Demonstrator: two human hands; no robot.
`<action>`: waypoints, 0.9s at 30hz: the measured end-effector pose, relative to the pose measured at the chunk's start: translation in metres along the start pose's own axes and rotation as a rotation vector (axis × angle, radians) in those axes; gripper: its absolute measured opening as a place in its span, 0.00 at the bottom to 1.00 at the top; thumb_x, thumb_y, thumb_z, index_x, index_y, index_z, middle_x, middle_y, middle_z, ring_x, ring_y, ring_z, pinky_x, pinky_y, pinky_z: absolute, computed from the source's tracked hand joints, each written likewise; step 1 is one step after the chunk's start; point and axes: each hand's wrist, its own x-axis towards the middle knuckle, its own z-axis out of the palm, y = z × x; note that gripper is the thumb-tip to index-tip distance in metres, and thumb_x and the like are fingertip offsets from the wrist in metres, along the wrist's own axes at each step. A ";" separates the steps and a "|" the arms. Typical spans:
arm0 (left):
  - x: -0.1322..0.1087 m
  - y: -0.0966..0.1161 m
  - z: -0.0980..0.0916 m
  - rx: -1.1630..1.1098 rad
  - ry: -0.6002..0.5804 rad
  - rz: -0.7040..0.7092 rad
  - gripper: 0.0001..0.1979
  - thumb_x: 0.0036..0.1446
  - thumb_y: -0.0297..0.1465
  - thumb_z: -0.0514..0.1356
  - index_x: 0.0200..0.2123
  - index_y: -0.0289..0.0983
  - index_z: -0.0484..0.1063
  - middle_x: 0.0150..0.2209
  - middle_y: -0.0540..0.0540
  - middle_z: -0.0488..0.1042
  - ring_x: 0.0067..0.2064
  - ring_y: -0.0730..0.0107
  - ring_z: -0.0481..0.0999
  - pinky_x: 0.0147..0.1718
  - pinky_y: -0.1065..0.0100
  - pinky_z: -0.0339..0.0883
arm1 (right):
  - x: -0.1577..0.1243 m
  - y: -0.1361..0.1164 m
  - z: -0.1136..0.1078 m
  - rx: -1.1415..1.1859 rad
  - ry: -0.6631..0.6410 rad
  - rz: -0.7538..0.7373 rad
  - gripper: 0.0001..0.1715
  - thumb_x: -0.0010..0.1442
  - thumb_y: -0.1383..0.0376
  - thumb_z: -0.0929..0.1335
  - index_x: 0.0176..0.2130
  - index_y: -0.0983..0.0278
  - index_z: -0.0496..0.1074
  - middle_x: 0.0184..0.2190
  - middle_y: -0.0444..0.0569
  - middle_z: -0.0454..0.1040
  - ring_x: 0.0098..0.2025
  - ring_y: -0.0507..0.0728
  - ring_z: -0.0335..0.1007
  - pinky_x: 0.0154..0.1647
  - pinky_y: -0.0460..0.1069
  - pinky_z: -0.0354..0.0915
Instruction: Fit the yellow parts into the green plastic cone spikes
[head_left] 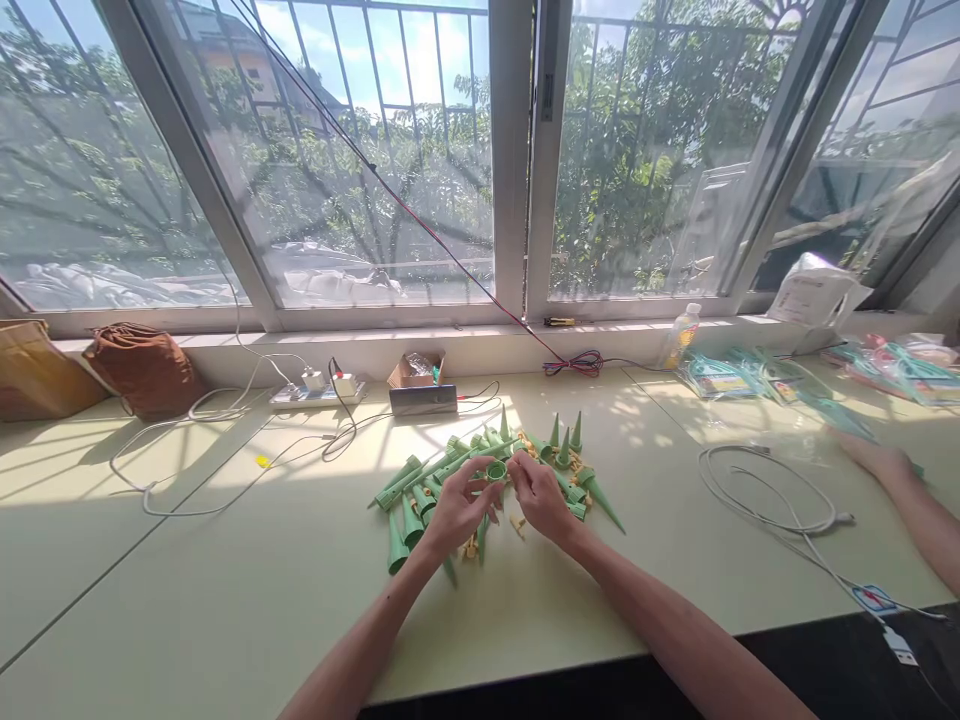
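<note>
Between the thumb and fingers of my left hand (459,508) is a green plastic plant watering spike (496,469), its round open end facing up towards me. Close beside it, on the right, my right hand (541,495) is pinched closed; whatever its fingertips hold is hidden. Under and around both hands lies a loose pile of green hollow spikes (412,524), some lying flat. A few pointed cones (576,432) stand upright at the back. Small yellowish plastic valve pieces (517,525) are scattered among the green parts.
A phone-like dark block (424,401) leans before a small cardboard box (417,370). Left of it is a power strip (318,395) with cables. At the right lie a coiled white cable (765,490), bagged parts (720,377) and another person's hand (877,460). A bottle (681,338) stands by the window.
</note>
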 end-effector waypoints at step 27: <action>-0.001 0.009 -0.005 0.131 0.042 0.219 0.15 0.63 0.39 0.57 0.38 0.36 0.79 0.46 0.38 0.74 0.41 0.62 0.76 0.39 0.61 0.76 | -0.001 -0.007 0.002 0.020 0.041 0.035 0.21 0.69 0.57 0.57 0.25 0.61 0.51 0.19 0.38 0.51 0.22 0.50 0.46 0.24 0.47 0.47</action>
